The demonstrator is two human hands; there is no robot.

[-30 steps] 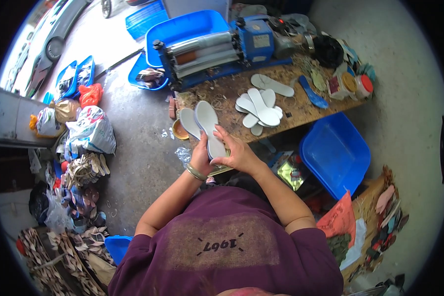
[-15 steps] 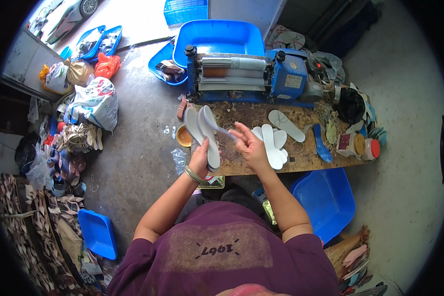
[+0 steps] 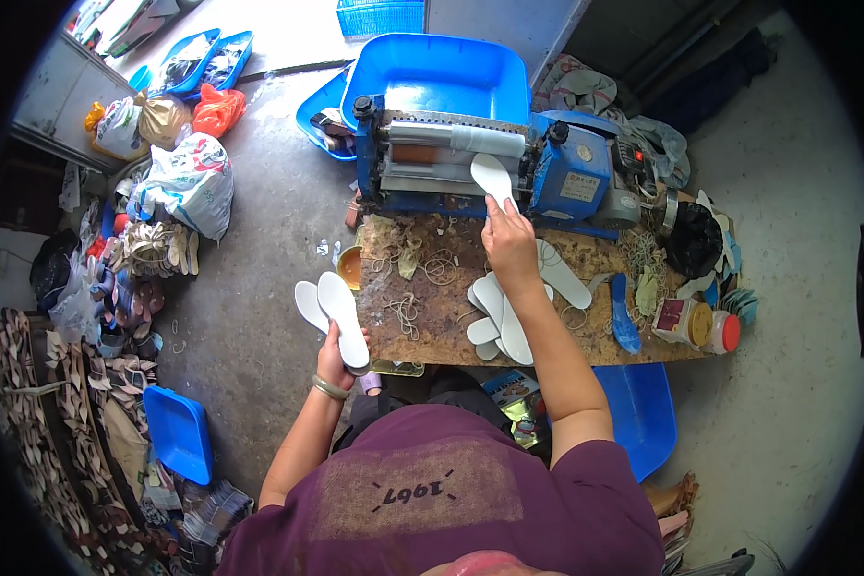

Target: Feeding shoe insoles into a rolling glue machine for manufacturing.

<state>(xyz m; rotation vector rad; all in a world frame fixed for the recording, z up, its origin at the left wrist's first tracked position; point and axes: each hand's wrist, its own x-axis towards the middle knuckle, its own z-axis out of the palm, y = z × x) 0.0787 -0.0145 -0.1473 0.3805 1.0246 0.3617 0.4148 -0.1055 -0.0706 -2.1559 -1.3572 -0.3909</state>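
Note:
My right hand (image 3: 510,242) reaches forward over the bench, its fingers closed on the heel end of a white insole (image 3: 492,177). The insole's broad end lies in front of the rollers of a blue roller machine (image 3: 571,171). Whether it touches them I cannot tell. Off the bench's left edge, my left hand (image 3: 332,357) grips a small fanned stack of white insoles (image 3: 340,305) by their lower ends. Beside my right forearm, several more white insoles (image 3: 515,333) lie overlapping on the wooden bench (image 3: 413,348).
Loose rubber bands (image 3: 440,267) lie scattered on the bench. Along its right side are a blue sole-shaped piece (image 3: 625,315) and a red-lidded jar (image 3: 725,332). An orange bowl (image 3: 348,269) sits at the left edge. A large blue tub (image 3: 432,48) stands behind the machine.
My right hand has moved forward to the rollers with one insole. My left hand has lowered toward me and left with its stack. The view has shifted slightly.

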